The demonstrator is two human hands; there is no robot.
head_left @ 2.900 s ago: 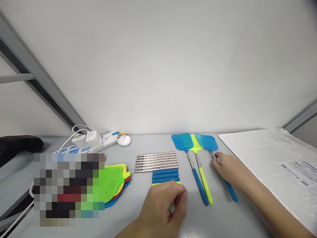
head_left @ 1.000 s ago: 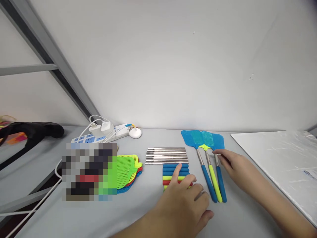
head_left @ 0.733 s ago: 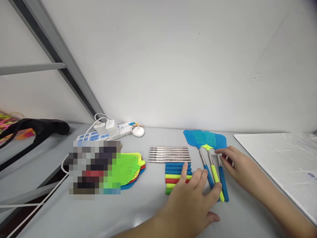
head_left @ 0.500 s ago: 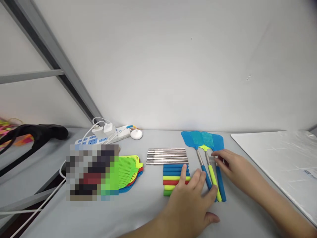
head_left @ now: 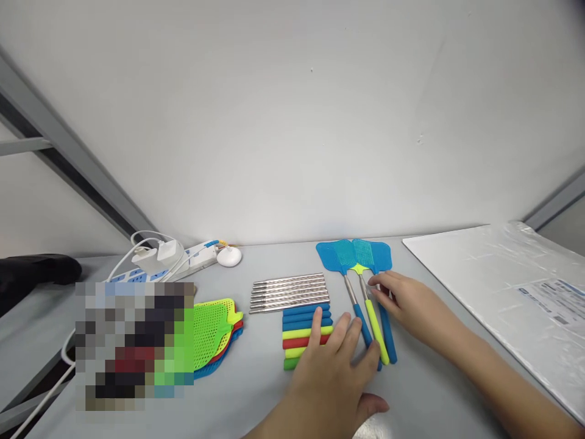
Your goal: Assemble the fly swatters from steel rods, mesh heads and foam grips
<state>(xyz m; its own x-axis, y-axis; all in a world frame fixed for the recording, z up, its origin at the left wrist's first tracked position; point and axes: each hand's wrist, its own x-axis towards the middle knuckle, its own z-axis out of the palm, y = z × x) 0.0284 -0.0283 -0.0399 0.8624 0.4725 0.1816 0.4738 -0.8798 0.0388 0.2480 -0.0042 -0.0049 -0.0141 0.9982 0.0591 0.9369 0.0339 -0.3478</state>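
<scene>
My left hand point(head_left: 331, 372) is open, fingers spread over the near right part of a row of foam handle grips point(head_left: 305, 334) in blue, yellow, red and green. My right hand point(head_left: 404, 305) curls its thumb and fingers around the metal shaft of the rightmost blue fly swatter point(head_left: 388, 335), just below its head; the hand hides part of that shaft. Next to it lie a fly swatter with a yellow handle point(head_left: 377, 332) and another with a blue handle point(head_left: 363, 323). Several silver metal rods point(head_left: 290, 292) lie side by side behind the grips.
Loose swatter heads point(head_left: 212, 329) in green, yellow, red and blue are stacked at left, partly under a pixelated patch. A power strip point(head_left: 201, 257) with plugs and a white round device point(head_left: 229, 256) are behind. A plastic-wrapped white board point(head_left: 493, 286) lies at right.
The camera view has turned to the right, so everything appears further left. Both hands keep nearly the same places relative to the grips and the swatters.
</scene>
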